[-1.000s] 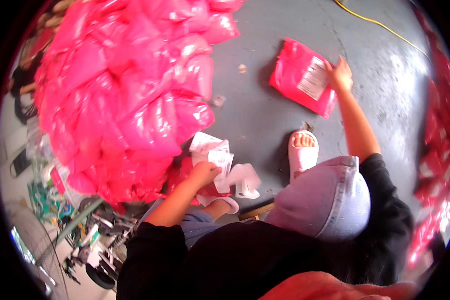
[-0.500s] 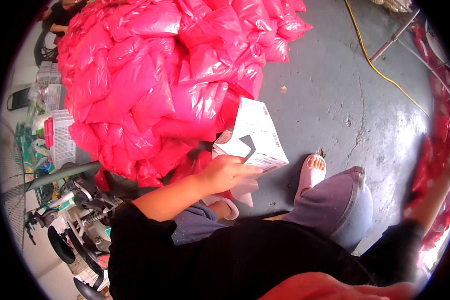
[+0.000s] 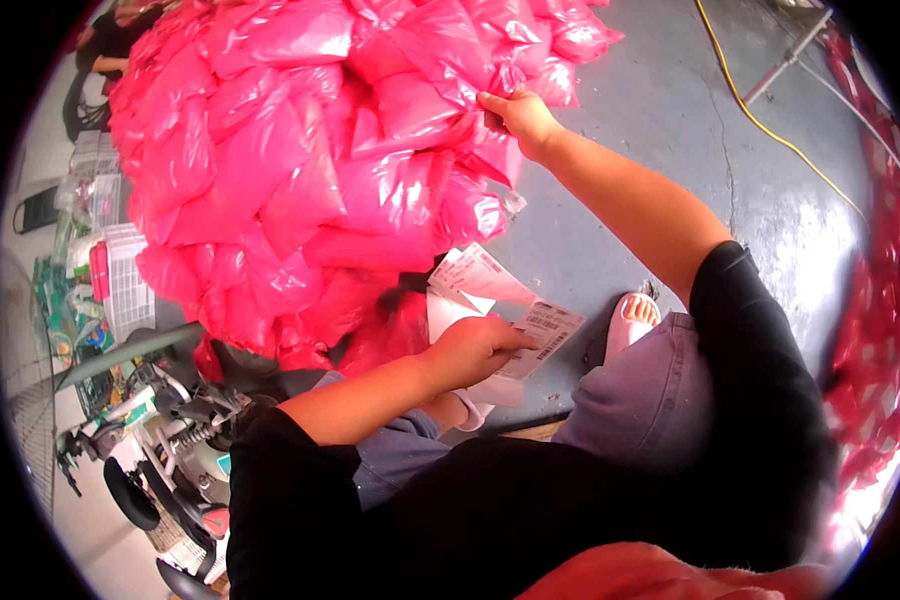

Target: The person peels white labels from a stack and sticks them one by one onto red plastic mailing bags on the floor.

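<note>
Left hand (image 3: 475, 352): clamped on a strip of white printed labels (image 3: 554, 322), held low in front of the body, left of a pale sandal (image 3: 626, 328). Right hand (image 3: 526, 120): arm stretched forward, fingertips against a pink plastic bag (image 3: 425, 108) at the right side of a large pile (image 3: 270, 170); whether they pinch it, cannot tell. Farther out: grey floor (image 3: 660, 90), yellow cable (image 3: 767, 127) right of the pile, white basket (image 3: 128, 275) to its left.
</note>
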Available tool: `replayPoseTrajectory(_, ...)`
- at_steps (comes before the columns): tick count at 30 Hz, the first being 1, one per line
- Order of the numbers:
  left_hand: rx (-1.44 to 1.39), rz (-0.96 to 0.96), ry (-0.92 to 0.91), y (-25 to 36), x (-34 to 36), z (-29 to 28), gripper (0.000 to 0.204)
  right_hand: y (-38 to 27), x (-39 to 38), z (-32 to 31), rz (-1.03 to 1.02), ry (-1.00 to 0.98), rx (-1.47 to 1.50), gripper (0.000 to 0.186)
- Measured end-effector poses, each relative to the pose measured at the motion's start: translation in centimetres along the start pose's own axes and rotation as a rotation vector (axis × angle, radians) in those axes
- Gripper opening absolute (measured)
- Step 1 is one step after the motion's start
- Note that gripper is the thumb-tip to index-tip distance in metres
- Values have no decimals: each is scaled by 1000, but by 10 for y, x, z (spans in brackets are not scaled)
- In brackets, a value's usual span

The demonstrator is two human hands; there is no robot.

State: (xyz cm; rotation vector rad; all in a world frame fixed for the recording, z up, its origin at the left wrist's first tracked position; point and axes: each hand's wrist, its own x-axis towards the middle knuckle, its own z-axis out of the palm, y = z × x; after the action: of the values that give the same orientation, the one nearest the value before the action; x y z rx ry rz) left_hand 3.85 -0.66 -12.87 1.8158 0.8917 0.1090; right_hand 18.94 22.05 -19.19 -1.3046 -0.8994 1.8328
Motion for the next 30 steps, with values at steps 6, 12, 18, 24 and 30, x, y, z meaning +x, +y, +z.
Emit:
replayPoseTrajectory(6,-112,-13,-94,-19,-6,15,28,26,-85,-102,-308,-28,190,9)
replayPoseTrajectory(12,-341,-106,-117,-28,22,36,32,156,-179,-324,114,555,-658,39)
replayPoseTrajectory(18,-447,-210,-44,-33,74,45,53,162,-160,-254,-244,671,-1546,68)
replayPoseTrajectory(24,-867,-173,156,-39,115,67,85,187,-118,-223,-163,575,-1608,69)
replayPoseTrajectory(30,-915,-237,97,-40,130,80,89,135,-175,-167,-236,-155,-440,39)
